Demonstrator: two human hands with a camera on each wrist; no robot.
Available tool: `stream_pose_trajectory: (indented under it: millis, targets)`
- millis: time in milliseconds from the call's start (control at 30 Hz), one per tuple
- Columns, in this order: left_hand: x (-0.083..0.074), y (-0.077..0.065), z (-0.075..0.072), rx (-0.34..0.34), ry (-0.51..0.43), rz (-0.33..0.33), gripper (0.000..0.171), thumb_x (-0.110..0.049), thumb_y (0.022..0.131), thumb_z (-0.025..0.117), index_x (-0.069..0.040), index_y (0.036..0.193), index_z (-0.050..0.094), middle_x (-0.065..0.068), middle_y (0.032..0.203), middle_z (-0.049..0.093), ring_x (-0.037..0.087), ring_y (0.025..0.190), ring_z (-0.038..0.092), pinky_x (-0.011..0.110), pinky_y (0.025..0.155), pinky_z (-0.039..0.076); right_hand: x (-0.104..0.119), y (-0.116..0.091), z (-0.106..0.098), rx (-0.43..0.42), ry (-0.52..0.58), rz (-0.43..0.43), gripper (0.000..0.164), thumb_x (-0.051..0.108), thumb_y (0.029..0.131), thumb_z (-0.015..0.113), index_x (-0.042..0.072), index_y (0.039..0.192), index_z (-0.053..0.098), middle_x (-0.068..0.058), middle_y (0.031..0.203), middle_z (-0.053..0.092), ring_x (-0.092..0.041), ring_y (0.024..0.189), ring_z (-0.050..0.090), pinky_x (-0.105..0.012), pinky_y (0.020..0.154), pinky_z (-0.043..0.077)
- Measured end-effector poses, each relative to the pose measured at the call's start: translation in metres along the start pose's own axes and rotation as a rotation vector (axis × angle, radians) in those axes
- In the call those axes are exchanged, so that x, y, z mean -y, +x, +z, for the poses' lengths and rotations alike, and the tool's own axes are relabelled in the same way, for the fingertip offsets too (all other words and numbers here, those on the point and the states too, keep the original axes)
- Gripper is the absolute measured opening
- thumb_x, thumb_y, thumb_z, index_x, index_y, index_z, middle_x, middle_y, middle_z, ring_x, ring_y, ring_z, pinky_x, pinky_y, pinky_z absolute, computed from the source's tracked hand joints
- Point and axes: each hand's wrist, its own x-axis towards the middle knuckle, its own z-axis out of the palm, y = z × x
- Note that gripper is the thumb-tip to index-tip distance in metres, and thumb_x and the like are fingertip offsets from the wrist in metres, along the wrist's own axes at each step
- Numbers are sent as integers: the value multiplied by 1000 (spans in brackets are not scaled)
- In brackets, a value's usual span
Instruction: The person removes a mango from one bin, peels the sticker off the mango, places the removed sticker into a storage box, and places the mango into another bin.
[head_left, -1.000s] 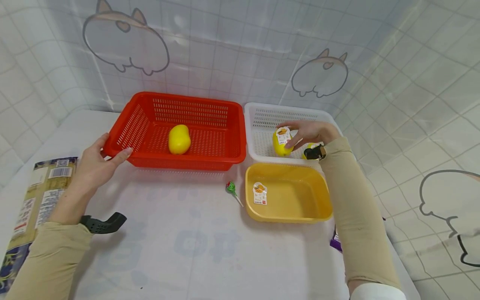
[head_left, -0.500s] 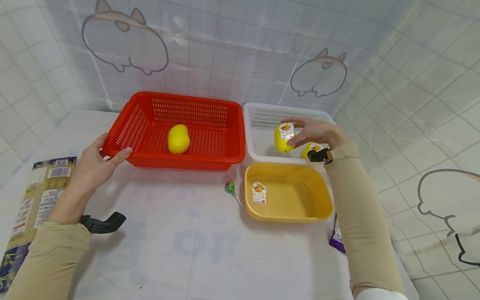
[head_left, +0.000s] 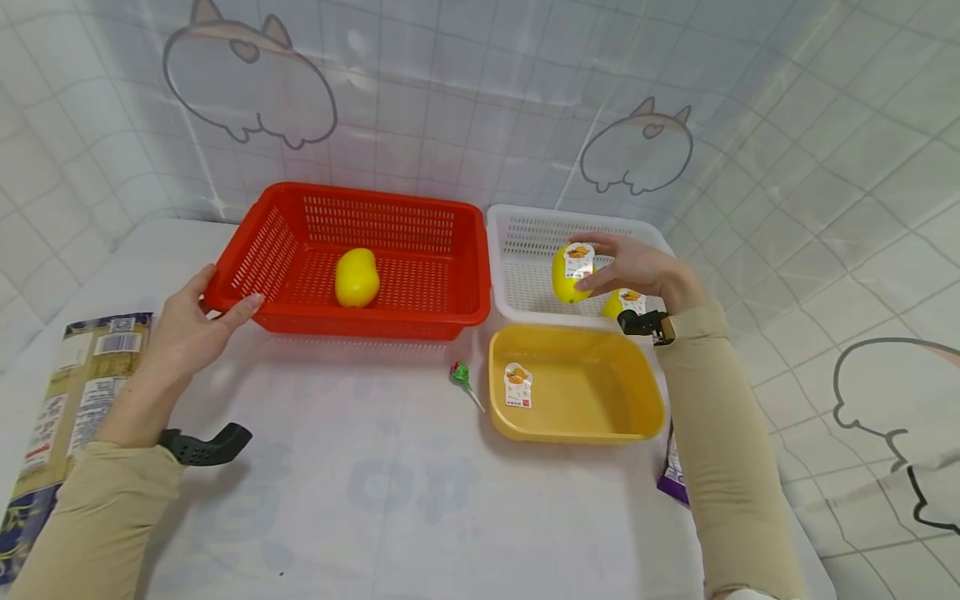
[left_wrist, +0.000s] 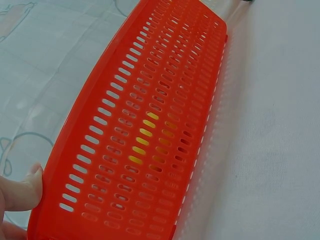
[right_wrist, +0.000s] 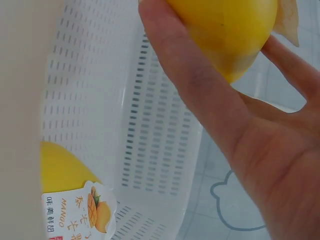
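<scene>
Right of centre in the head view, the right hand pinches a labelled mango over the white basket, while at centre left the left hand grips a corner of the red basket, a second mango lying inside

1. The head camera looked forward and down over the worktop, far enough back to take in the red basket, white basket and yellow tub.
2. The left wrist camera sat close, facing the red basket's slotted side aslant.
3. The right wrist camera looked into the white basket from close by.
4. Head and left views shared the red basket; head and right, the white basket.
</scene>
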Motion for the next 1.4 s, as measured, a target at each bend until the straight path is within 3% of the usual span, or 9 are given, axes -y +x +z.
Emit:
stream_pose_trajectory:
  millis: [167, 300, 567, 833, 967, 1200, 1400]
  targets:
    - [0, 1, 0, 1, -5, 4, 99, -60, 97, 47, -10, 159, -12, 27, 165, 4, 52, 145, 20, 72, 107, 32, 1, -8, 4, -30, -5, -1, 85, 10, 86, 79, 25, 156, 33, -16, 167, 4, -32, 93, 71, -50, 100, 52]
    - [1, 2, 0, -4, -9, 7, 98, -60, 97, 47, -10, 159, -12, 26, 165, 4, 51, 145, 19, 71, 107, 32, 2, -13, 8, -49, -33, -26, 87, 12, 86, 79, 23, 157, 31, -17, 167, 4, -28, 91, 71, -44, 97, 55]
    - [1, 1, 0, -17, -9, 4, 97, -59, 98, 46, -11, 159, -12, 26, 165, 4, 52, 146, 17, 72, 107, 31, 6, -26, 20, -114, -49, -47, 86, 19, 84, 82, 28, 155, 34, -11, 167, 10, -33, 116, 60, -49, 102, 51]
    - [1, 1, 1, -20, -13, -2, 97, -60, 98, 46, -11, 159, -13, 24, 165, 0, 51, 148, 13, 72, 108, 29, 9, -41, 37, -151, -60, -99, 84, 17, 82, 84, 30, 152, 39, -4, 161, 28, -38, 123, 55, -43, 99, 51]
    - [0, 2, 0, -22, -14, 3, 97, -59, 98, 45, -10, 159, -12, 24, 165, -1, 51, 148, 13, 72, 109, 26, 11, -49, 48, -189, -84, -118, 83, 17, 80, 86, 31, 149, 43, 0, 156, 37, -35, 121, 57, -40, 98, 51]
    - [1, 2, 0, -24, -11, 3, 96, -59, 98, 45, -10, 158, -13, 24, 165, 0, 51, 148, 13, 72, 109, 26, 14, -59, 66, -226, -105, -135, 83, 23, 79, 87, 34, 149, 43, 5, 157, 36, -27, 105, 65, -33, 91, 54]
    - [1, 2, 0, -30, -6, 5, 97, -59, 98, 45, -10, 158, -12, 25, 165, 1, 51, 148, 14, 71, 109, 27, 12, -67, 81, -219, -58, -113, 81, 24, 82, 84, 39, 149, 41, 8, 154, 37, -30, 113, 61, -37, 89, 56]
